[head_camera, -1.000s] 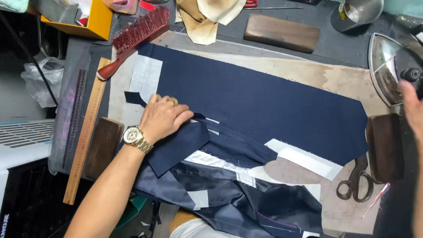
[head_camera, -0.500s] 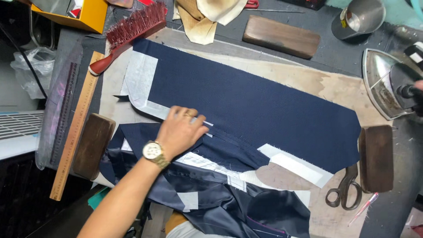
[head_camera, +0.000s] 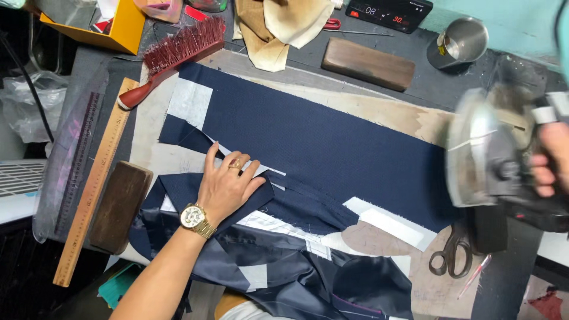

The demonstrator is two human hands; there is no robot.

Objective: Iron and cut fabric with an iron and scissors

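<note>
- Cluttered table (head_camera: 379,109) fills the frame, navy fabric (head_camera: 332,142) spread centre.
- My left hand (head_camera: 228,186), grip released, presses a fold flat.
- My right hand (head_camera: 551,160) grips the iron (head_camera: 486,157), right edge; pressing needs a steady lowering.

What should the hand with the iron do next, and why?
Probably lower the grey metal iron in the right hand onto the folded navy fabric flap. The left hand already presses that flap flat, and the iron hangs off to the side.

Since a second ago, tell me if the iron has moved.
Yes. The iron, gripped by the right hand, has come left off its rest, over the edge of the navy cloth and above the scissors.
</note>
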